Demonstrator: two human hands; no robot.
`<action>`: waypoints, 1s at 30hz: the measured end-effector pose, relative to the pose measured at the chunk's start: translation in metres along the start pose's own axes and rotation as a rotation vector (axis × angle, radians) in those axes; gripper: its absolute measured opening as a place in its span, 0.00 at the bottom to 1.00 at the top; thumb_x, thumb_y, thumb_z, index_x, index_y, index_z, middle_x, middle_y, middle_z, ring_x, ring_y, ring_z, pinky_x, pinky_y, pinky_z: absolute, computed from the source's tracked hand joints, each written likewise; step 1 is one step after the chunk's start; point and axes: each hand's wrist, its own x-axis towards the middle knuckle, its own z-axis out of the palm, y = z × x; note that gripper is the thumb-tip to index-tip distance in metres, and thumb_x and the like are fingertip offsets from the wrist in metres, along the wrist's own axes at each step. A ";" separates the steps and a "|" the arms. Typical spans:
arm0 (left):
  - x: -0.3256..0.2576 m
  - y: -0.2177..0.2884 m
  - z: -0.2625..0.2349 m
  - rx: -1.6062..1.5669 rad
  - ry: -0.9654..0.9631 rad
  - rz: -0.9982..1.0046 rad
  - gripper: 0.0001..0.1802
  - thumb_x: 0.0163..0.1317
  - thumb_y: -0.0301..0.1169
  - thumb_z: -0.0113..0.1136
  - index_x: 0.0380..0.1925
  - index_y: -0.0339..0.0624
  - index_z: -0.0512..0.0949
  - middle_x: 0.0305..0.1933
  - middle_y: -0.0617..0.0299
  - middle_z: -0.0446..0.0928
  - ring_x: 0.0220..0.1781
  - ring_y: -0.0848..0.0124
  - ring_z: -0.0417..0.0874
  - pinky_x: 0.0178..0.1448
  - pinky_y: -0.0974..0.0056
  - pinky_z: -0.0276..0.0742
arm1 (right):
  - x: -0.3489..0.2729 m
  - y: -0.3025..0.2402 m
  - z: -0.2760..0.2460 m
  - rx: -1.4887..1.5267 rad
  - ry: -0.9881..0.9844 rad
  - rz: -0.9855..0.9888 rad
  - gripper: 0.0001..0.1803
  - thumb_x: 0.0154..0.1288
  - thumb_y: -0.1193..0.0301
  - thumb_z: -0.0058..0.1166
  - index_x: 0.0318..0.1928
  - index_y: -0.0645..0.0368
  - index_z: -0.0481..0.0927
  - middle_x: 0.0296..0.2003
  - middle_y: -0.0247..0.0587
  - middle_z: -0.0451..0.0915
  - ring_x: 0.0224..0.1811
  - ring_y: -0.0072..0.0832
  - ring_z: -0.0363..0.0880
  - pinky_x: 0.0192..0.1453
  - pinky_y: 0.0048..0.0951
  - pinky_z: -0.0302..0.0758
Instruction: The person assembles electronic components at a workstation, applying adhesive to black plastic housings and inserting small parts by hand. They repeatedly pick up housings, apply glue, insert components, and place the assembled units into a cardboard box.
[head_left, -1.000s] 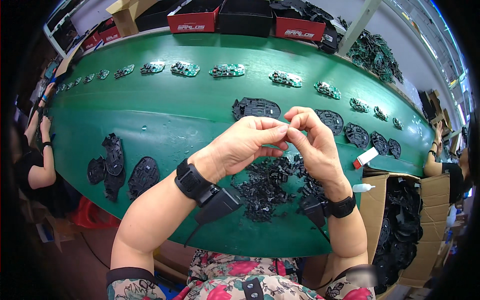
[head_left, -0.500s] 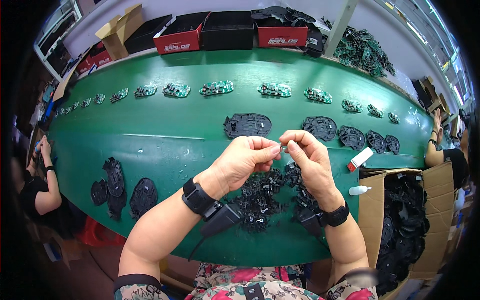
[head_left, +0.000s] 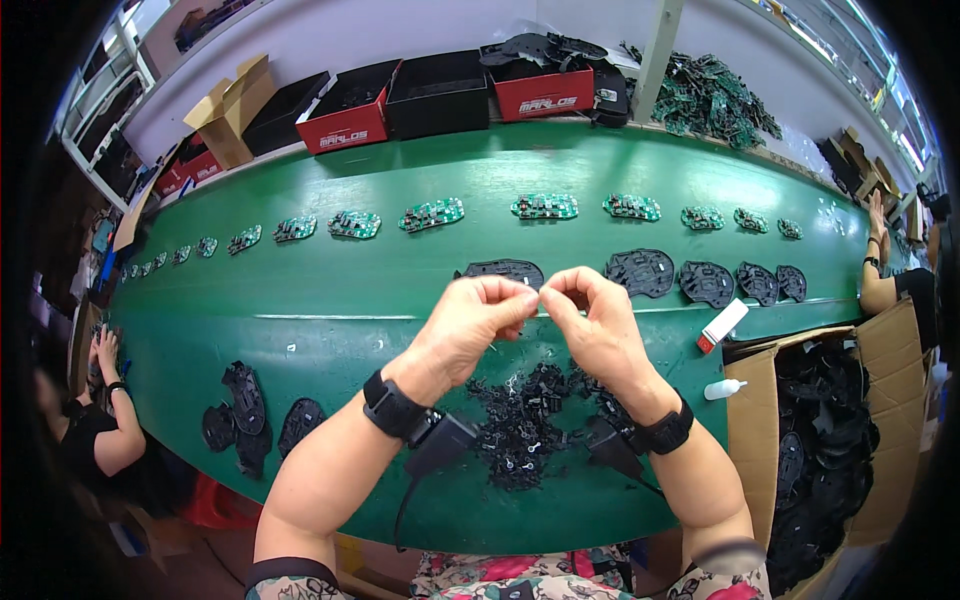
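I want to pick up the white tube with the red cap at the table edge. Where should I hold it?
Grip the tube across its white body, coming from above. It lies flat and slanted near the table edge, cap end lower, long sides free.

Both hands, the left hand and the right hand, meet fingertip to fingertip above the green table, with a pile of small black parts directly beneath them at the near edge. To the left of the pile the table is bare as far as a few black shells near the left end. Just beyond the hands a row of black shells runs to the right, and farther off a row of green circuit boards crosses the table; a bare green strip lies between the two rows. A white tube and a small bottle sit at the right edge beside an open cardboard box. Boxes line the far side.
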 end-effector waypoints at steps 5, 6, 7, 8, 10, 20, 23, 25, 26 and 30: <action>0.046 0.014 -0.021 0.730 0.196 0.208 0.08 0.56 0.28 0.64 0.32 0.33 0.82 0.30 0.62 0.81 0.32 0.77 0.79 0.38 0.69 0.76 | 0.039 0.006 0.003 -0.222 0.062 0.042 0.11 0.60 0.68 0.57 0.35 0.66 0.82 0.29 0.48 0.83 0.34 0.32 0.83 0.42 0.33 0.77; 0.055 0.017 -0.024 0.849 0.226 0.245 0.08 0.54 0.28 0.64 0.31 0.34 0.83 0.28 0.60 0.82 0.31 0.75 0.80 0.38 0.68 0.76 | 0.049 0.007 0.003 -0.279 0.045 0.064 0.11 0.60 0.68 0.57 0.34 0.66 0.82 0.30 0.49 0.84 0.35 0.34 0.83 0.42 0.34 0.77; 0.062 0.019 -0.025 0.969 0.256 0.282 0.08 0.52 0.28 0.65 0.29 0.35 0.84 0.27 0.58 0.82 0.30 0.74 0.81 0.38 0.67 0.77 | 0.057 0.010 0.003 -0.335 0.027 0.085 0.11 0.59 0.68 0.57 0.34 0.66 0.82 0.30 0.49 0.84 0.35 0.36 0.83 0.43 0.35 0.77; 0.070 0.019 -0.026 1.007 0.237 0.253 0.08 0.51 0.28 0.65 0.29 0.35 0.84 0.26 0.58 0.82 0.29 0.73 0.81 0.37 0.66 0.77 | 0.065 0.012 0.004 -0.343 0.016 0.148 0.12 0.56 0.67 0.60 0.33 0.64 0.83 0.31 0.50 0.84 0.37 0.38 0.84 0.45 0.36 0.77; 0.085 0.016 -0.028 1.081 0.198 0.193 0.07 0.48 0.28 0.66 0.27 0.36 0.85 0.25 0.56 0.82 0.28 0.70 0.82 0.37 0.66 0.77 | 0.077 0.026 0.005 -0.369 -0.030 0.220 0.12 0.55 0.67 0.61 0.34 0.63 0.84 0.32 0.49 0.84 0.38 0.37 0.84 0.46 0.35 0.78; 0.103 0.008 -0.032 1.068 0.203 0.052 0.04 0.43 0.26 0.67 0.23 0.40 0.85 0.29 0.50 0.83 0.35 0.59 0.85 0.44 0.59 0.80 | 0.085 0.052 0.009 -0.402 -0.069 0.326 0.08 0.50 0.70 0.61 0.31 0.60 0.85 0.32 0.48 0.85 0.39 0.37 0.84 0.48 0.35 0.78; 0.103 0.008 -0.032 1.044 0.189 0.079 0.04 0.43 0.26 0.68 0.23 0.41 0.85 0.29 0.51 0.83 0.35 0.60 0.85 0.44 0.59 0.80 | 0.087 0.057 0.009 -0.405 -0.060 0.324 0.08 0.50 0.70 0.61 0.31 0.59 0.85 0.32 0.48 0.85 0.39 0.37 0.84 0.48 0.35 0.78; 0.104 0.006 -0.033 1.057 0.162 0.119 0.05 0.45 0.26 0.68 0.24 0.39 0.85 0.26 0.54 0.83 0.31 0.66 0.83 0.39 0.62 0.78 | 0.088 0.057 0.010 -0.399 -0.057 0.328 0.08 0.50 0.70 0.61 0.31 0.59 0.85 0.32 0.48 0.85 0.39 0.37 0.84 0.48 0.35 0.78; 0.105 0.005 -0.033 1.064 0.148 0.139 0.06 0.45 0.26 0.68 0.25 0.38 0.85 0.24 0.56 0.82 0.28 0.69 0.82 0.37 0.64 0.77 | 0.088 0.056 0.010 -0.393 -0.055 0.333 0.08 0.50 0.70 0.61 0.31 0.59 0.85 0.32 0.48 0.85 0.39 0.37 0.84 0.47 0.35 0.78; 0.111 0.004 -0.028 1.107 0.197 0.058 0.07 0.43 0.26 0.68 0.26 0.39 0.85 0.25 0.54 0.82 0.29 0.68 0.83 0.38 0.64 0.78 | 0.089 0.059 0.008 -0.397 -0.061 0.320 0.08 0.49 0.71 0.61 0.32 0.59 0.85 0.32 0.47 0.85 0.39 0.37 0.84 0.47 0.34 0.78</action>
